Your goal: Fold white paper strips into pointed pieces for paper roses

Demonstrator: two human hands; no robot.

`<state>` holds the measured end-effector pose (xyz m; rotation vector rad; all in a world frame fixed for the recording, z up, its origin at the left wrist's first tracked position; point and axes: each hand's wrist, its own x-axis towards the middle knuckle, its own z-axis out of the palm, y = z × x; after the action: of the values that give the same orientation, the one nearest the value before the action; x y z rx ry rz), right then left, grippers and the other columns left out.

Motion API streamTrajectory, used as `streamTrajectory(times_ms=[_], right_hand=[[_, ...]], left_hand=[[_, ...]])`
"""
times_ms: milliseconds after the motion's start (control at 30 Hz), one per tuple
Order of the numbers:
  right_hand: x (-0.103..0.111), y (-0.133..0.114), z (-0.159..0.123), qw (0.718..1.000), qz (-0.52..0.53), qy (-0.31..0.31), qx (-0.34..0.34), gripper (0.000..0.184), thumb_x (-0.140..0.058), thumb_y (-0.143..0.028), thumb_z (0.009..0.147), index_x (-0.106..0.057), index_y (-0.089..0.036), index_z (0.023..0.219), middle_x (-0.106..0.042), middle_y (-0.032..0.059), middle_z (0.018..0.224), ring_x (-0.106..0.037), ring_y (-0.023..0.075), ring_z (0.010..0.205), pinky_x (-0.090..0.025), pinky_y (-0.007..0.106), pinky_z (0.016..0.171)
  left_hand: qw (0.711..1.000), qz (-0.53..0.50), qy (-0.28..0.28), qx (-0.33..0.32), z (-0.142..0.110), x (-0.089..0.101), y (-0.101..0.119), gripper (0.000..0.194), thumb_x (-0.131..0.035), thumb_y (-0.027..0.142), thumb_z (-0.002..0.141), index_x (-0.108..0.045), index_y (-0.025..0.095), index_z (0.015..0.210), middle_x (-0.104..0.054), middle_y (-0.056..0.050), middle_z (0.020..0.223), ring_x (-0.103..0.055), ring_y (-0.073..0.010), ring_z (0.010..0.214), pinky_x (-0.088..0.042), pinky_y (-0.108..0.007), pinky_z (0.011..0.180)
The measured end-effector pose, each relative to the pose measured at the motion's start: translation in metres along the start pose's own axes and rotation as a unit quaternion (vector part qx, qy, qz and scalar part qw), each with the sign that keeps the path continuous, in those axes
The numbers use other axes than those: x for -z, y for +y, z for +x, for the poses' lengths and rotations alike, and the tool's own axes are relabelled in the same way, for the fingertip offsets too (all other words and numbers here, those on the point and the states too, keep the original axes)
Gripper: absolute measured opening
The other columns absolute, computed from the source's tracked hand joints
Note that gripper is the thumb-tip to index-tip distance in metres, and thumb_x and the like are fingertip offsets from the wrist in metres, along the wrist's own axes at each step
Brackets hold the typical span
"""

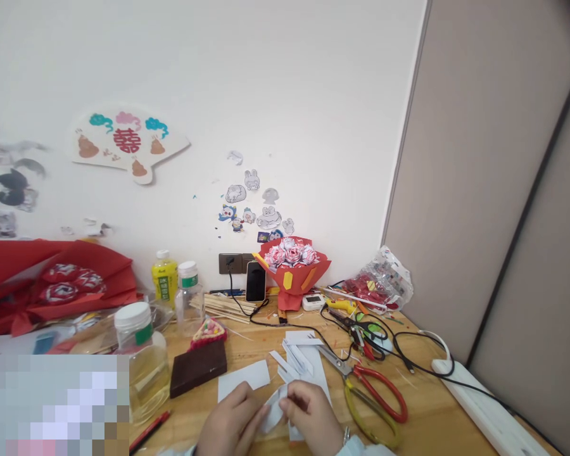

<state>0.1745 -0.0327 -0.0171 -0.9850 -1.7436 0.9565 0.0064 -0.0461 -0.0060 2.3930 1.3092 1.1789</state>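
My left hand (235, 419) and my right hand (312, 416) meet low in the middle of the head view. Between them is a curved white paper piece (275, 411), pinched by the fingers of both. Just beyond lies a bunch of cut white paper strips (297, 360) on a larger white sheet (320, 373). A blank paper piece (244, 378) rests by my left hand. To the right of my right hand lie large scissors (361, 386) with one red and one yellow handle loop, blades toward the strips.
A dark brown box (199, 367), a jar of yellowish liquid (148, 383) and a red pencil (149, 432) stand or lie at left. Behind are a phone (255, 282), wooden sticks (223, 305) and a red paper bouquet (292, 278). Cables and a white power strip (484, 405) run along the right.
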Motion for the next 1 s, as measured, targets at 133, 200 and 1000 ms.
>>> streamTrajectory(times_ms=[133, 200, 1000], right_hand=[[0.002, -0.008, -0.002, 0.992, -0.094, 0.048, 0.064, 0.026, -0.046, -0.035, 0.076, -0.057, -0.015, 0.063, -0.050, 0.0001, 0.058, -0.046, 0.0114, 0.058, -0.035, 0.020, 0.054], [0.003, -0.007, -0.003, 0.991, -0.090, 0.056, 0.087, 0.020, -0.048, -0.032, 0.076, -0.059, -0.016, 0.074, -0.053, 0.0018, 0.066, -0.048, 0.0124, 0.062, -0.036, 0.021, 0.057], [0.003, 0.006, 0.001, 0.980, 0.167, -0.076, -0.073, 0.046, -0.050, -0.053, 0.067, -0.057, -0.010, 0.082, -0.045, -0.0053, 0.043, -0.038, 0.0044, 0.034, -0.032, 0.016, 0.036]], left_hand=[[0.995, -0.076, -0.051, 0.041, 0.001, -0.005, -0.002, 0.019, -0.049, 0.033, 0.074, -0.061, 0.023, 0.064, -0.057, -0.002, 0.057, -0.051, -0.0144, 0.054, -0.038, -0.020, 0.052], [0.987, -0.131, -0.037, 0.086, 0.000, -0.008, 0.000, 0.020, -0.051, 0.036, 0.072, -0.060, 0.021, 0.062, -0.057, -0.001, 0.054, -0.051, -0.0144, 0.052, -0.037, -0.020, 0.050], [0.813, -0.500, -0.083, 0.287, 0.005, -0.011, -0.008, 0.048, -0.065, 0.045, 0.056, -0.049, 0.016, 0.090, -0.061, 0.002, 0.041, -0.051, -0.0115, 0.027, -0.034, -0.016, 0.027]])
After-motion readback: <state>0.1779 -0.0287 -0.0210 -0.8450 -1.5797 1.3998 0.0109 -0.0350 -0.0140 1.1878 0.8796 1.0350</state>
